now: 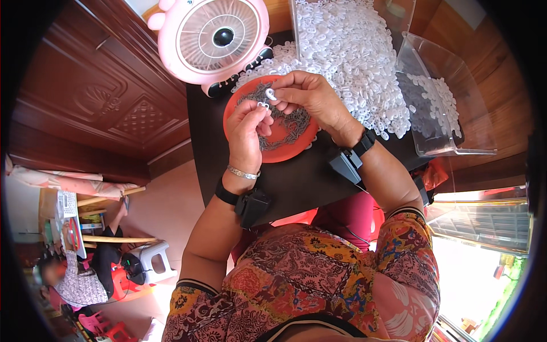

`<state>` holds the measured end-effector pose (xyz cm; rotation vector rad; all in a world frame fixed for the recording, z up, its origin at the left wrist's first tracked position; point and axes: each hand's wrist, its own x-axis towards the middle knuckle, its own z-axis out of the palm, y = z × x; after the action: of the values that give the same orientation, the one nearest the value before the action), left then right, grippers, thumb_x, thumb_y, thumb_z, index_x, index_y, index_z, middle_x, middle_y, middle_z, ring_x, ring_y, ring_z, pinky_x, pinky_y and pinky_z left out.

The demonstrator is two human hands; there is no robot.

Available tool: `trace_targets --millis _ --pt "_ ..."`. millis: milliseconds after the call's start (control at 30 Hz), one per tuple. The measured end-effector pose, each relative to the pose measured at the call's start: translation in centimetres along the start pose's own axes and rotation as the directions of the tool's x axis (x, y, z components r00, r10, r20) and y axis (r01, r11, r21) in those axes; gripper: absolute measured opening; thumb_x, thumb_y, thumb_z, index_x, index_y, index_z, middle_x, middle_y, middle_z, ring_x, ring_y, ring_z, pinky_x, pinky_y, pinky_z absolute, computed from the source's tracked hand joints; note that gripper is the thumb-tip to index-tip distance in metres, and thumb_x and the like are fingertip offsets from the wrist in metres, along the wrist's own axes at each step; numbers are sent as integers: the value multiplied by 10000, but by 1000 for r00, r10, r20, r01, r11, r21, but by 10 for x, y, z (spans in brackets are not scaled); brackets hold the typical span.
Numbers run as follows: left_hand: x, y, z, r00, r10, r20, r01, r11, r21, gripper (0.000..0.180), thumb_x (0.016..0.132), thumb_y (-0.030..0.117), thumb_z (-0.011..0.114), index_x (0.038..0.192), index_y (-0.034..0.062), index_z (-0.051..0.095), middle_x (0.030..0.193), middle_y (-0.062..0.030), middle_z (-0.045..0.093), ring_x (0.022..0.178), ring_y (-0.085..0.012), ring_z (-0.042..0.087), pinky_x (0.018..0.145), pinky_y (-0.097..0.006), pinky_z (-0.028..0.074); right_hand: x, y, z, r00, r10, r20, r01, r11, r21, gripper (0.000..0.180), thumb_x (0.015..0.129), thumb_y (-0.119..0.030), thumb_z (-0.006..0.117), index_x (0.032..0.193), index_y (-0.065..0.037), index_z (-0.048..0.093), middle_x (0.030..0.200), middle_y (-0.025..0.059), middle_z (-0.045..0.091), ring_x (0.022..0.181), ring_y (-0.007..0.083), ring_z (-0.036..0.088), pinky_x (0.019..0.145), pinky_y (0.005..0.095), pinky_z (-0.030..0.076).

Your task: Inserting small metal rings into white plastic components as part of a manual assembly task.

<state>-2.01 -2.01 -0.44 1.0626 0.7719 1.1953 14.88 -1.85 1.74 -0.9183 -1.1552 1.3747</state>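
Both left hand (pixel 246 126) and right hand (pixel 310 98) pinched white pieces (pixel 270 93), orange dish (pixel 288 153) beneath, white heap (pixel 353 54) at dish's two o'clock

A small white oval piece (pixel 270 93), dark-centred, sits in the pinch of the right hand (pixel 313 96); just beside it, a small white looped piece (pixel 263 105) pokes from the grip of the left hand (pixel 246 128).

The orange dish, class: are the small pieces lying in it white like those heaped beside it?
No, the small pieces in the orange dish are grey.
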Motion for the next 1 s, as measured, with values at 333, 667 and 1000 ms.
trace_targets --millis 333,667,1000 --pt "-2 2 4 1000 17 1 -17 998 61 93 837 118 567 795 38 587 679 -14 561 549 -53 477 484 -182 369 -1 1 2 998 -66 20 67 997 -36 149 838 -74 647 956 15 634 805 47 657 689 87 601 637 213 493" --pt "-1 1 2 1000 7 -11 -6 999 54 94 833 112 569 784 33 583 675 -14 552 550 -55 471 481 -184 366 -4 3 6 978 -206 22 207 960 -189 124 833 -31 638 941 31 644 836 41 658 753 77 595 700 216 493" --pt "-2 -2 2 1000 4 -9 -4 998 59 122 853 137 558 809 31 596 664 -6 547 544 -55 466 494 -184 370 -6 4 5 980 -162 119 191 933 -305 176 822 0 642 998 9 625 880 26 644 836 72 598 763 224 493"
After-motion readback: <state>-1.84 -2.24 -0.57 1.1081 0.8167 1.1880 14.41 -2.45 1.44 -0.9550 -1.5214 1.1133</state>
